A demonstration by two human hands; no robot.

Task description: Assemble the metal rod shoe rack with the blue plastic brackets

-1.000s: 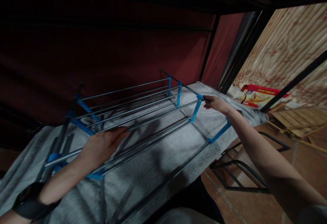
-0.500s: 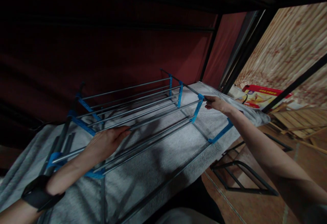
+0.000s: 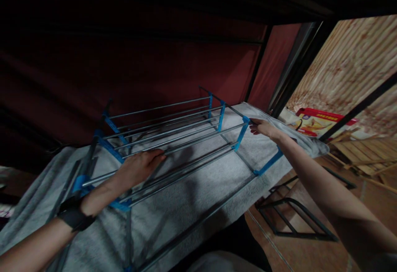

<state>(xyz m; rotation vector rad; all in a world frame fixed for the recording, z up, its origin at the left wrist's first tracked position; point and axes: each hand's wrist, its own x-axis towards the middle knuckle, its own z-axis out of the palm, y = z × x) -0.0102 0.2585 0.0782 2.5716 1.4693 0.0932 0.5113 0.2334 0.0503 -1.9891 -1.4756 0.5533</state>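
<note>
A rack of metal tubes (image 3: 201,140) with blue plastic connectors (image 3: 240,136) lies on its side on a grey cloth (image 3: 204,189). My left hand (image 3: 141,166), a black watch (image 3: 76,214) on its wrist, is wrapped round one of the long cross tubes near the rack's left end. At the right end, my right hand (image 3: 262,128) has its fingers closed on the dark side tube, just past a blue connector. Its fingertips are partly hidden. A separate blue bracket (image 3: 268,161) shows beneath my right forearm.
Loose dark tubes (image 3: 66,189) lie at the left of the cloth. Behind stands a dark red panel (image 3: 173,69). On the floor at right are a black metal frame (image 3: 297,218), wooden slats (image 3: 366,154) and a red and yellow box (image 3: 325,121).
The rack's left end and my left hand have shifted slightly to the right in view. My right hand stays at the same connector. Both grips look the same.
</note>
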